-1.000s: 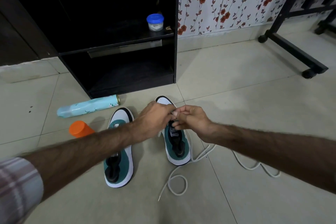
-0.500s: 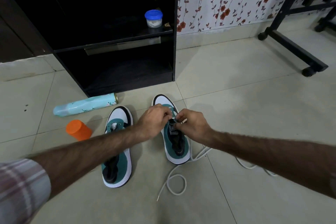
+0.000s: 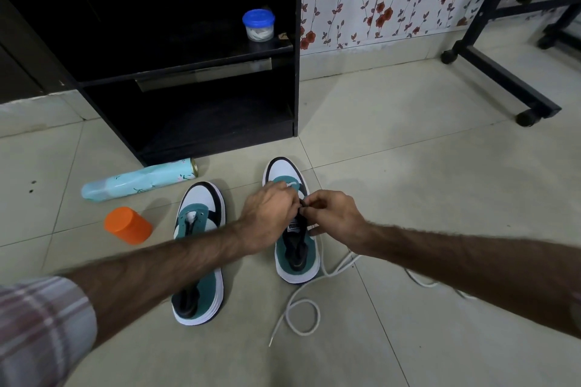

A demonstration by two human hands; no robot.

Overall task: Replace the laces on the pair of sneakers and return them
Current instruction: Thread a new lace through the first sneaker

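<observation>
Pale floor tiles [image 3: 408, 166] lie under my two teal and white sneakers, set before a black cabinet [image 3: 188, 72]; my left hand [image 3: 270, 214] and right hand [image 3: 333, 214] meet over the right sneaker [image 3: 297, 258], fingers curled and pinching the white lace [image 3: 301, 314] at its eyelets, the loose end trailing beside it, while the left sneaker [image 3: 201, 207] sits just beside, under my left forearm

Two sneakers stand side by side on the floor [image 3: 408, 166]: the left sneaker [image 3: 201, 217] nearer, the right sneaker [image 3: 295, 248] farther. Both hands, the left hand [image 3: 267, 214] and right hand [image 3: 333, 214], meet over the right sneaker. A lace [image 3: 301, 314] trails right of it. A bottle [image 3: 138, 182] and cup [image 3: 129, 225] lie left. A shelf unit [image 3: 188, 72] stands behind, with a jar [image 3: 258, 24] on it.
</observation>
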